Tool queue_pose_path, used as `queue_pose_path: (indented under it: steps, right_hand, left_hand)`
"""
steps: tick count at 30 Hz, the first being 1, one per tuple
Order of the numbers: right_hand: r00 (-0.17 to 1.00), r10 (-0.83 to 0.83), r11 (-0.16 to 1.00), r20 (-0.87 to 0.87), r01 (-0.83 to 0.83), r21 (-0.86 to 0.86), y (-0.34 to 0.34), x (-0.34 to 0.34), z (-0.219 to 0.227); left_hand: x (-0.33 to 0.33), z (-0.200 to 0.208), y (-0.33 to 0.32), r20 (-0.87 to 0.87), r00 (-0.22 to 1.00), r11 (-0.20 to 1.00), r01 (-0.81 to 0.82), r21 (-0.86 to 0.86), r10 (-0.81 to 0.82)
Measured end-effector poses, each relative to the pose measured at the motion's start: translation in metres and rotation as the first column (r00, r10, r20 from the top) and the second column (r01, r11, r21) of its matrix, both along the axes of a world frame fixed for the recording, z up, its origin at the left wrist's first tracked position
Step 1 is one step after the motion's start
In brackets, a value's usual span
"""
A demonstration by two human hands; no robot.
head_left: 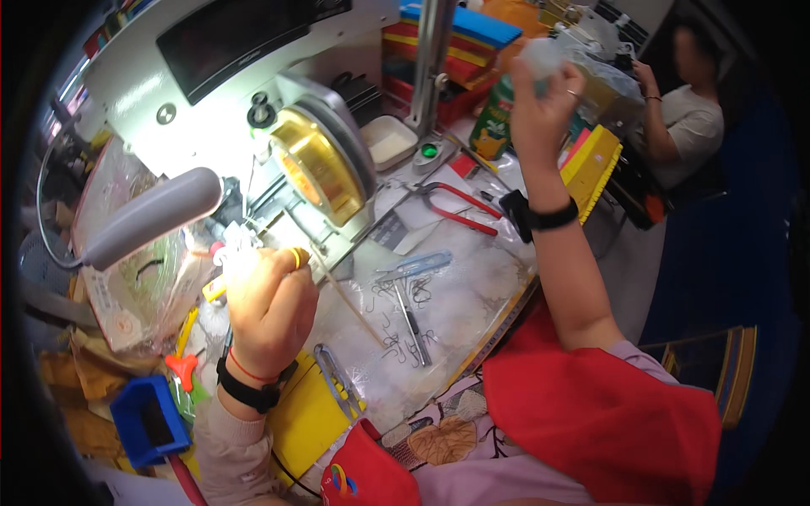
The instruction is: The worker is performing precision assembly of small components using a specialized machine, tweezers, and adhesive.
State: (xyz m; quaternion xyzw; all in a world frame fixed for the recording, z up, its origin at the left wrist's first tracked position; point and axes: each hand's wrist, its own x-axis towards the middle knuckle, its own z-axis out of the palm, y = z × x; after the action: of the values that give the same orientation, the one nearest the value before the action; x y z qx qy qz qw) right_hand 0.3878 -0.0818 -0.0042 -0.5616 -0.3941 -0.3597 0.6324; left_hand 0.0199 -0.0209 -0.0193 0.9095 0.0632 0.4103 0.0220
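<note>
My left hand [274, 295] is curled closed beside the machine, under the bright lamp. Glare and the fingers themselves hide whatever is between its fingertips. High on the right, my right hand [544, 105] is raised with its fingers around a whitish, translucent rounded thing [545, 57], blurred. Near the left hand stands the machine's yellow, transparent-sided wheel [331, 169]. A thin pale rod [348, 302] slants from near that hand across the work surface [472, 278]. Small bent wire hooks [393, 341] lie scattered there around metal tweezers [412, 322].
Red-handled pliers [460, 209] lie behind the hooks. A green canister [492, 126] stands below my right hand. A grey lamp arm [156, 218] reaches over the left side. A blue bin [152, 422] sits at lower left. Another person [688, 118] works at far right.
</note>
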Motion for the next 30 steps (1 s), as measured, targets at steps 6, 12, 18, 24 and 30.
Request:
queue_pose_path:
  steps: [6, 12, 18, 24, 30]
  right_hand:
    - [0.593, 0.769, 0.634, 0.237, -0.754, -0.173, -0.022, -0.154, 0.041]
    - [0.433, 0.901, 0.428, 0.027, -0.878, -0.213, 0.007, -0.178, 0.013]
    - [0.444, 0.895, 0.446, 0.046, -0.88, -0.164, 0.011, -0.183, 0.012]
    - [0.451, 0.892, 0.447, 0.026, -0.873, -0.197, 0.009, -0.182, 0.012]
    - [0.177, 0.935, 0.22, -0.308, -0.969, 0.11, -0.005, -0.17, 0.016]
  left_hand:
    - [-0.005, -0.008, -0.002, 0.142, 0.98, 0.988, -0.147, 0.042, 0.14]
    - [-0.007, -0.002, -0.003, 0.151, 0.983, 0.966, -0.133, 0.22, 0.101]
    - [-0.01, -0.002, -0.005, 0.118, 0.987, 0.972, -0.13, 0.196, 0.108]
    - [-0.01, -0.005, -0.005, 0.12, 0.986, 0.964, -0.141, 0.226, 0.116]
    - [-0.005, 0.002, -0.002, 0.113, 0.988, 0.96, -0.132, 0.248, 0.106]
